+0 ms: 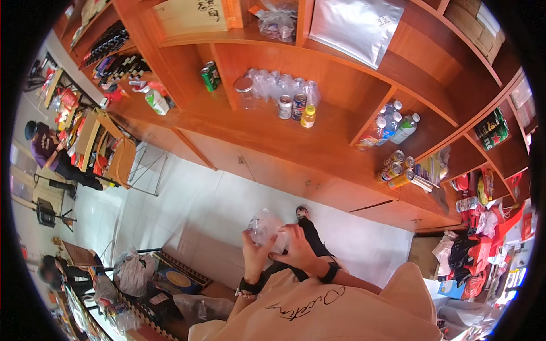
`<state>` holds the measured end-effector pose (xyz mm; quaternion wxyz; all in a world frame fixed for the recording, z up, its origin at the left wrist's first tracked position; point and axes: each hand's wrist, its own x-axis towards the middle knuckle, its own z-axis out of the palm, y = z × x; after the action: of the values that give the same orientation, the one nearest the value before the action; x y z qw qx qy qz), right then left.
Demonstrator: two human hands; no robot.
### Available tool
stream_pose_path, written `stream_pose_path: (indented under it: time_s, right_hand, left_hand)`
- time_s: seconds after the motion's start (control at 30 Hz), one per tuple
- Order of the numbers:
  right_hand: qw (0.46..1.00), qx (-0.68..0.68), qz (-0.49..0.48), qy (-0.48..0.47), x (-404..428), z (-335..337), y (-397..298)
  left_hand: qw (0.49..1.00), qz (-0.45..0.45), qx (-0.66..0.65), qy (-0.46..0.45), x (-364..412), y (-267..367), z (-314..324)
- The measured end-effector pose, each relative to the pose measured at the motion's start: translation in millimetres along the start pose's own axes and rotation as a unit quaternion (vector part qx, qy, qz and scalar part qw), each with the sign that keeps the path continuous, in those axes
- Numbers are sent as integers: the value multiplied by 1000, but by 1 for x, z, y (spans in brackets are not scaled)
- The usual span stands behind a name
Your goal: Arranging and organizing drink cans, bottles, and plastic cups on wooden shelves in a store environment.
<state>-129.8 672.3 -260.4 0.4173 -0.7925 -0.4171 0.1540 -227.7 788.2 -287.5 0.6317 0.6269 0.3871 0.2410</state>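
Both hands hold a clear, crumpled-looking plastic item (265,225) in front of my body. Whether it is a bag or a thin container cannot be made out. My left hand (257,251) grips its near left side, thumb towards the middle. On the right side, the fingers of my right hand (297,247) pinch its edge. Beyond my hands, a wooden shelf unit (273,136) carries a group of clear plastic bottles (277,83), a clear jar with a lid (245,91), two drink cans (291,106) and a small yellow-capped bottle (308,116).
Green cans (210,76), capped bottles (394,121) and several yellow cans (396,168) occupy other compartments. A silver pouch (356,27) lies above. At left stand a wooden chair (119,149) and a person (47,149). A rack with bags (134,273) is at lower left.
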Motion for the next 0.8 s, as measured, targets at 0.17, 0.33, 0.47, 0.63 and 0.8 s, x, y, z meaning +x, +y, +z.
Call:
stream_pose_path:
  time_s: [0.17,0.33,0.47,0.63,0.8]
  right_hand:
    - [997,-59,2,47,34,-16,33]
    - [989,-62,98,93,100,-60,86]
    - [983,-66,130,108,145,-102,141]
    - [970,-82,160,166,210,-134,197]
    - [934,-162,154,278,298,-142,280]
  left_hand:
    - [996,10,83,-29,47,8,58]
    - [990,14,-76,-115,96,35,130]
    - [973,6,-108,-202,136,38,185]
    - [968,68,-22,-239,169,70,227]
    - [911,226,-11,-346,179,203,245]
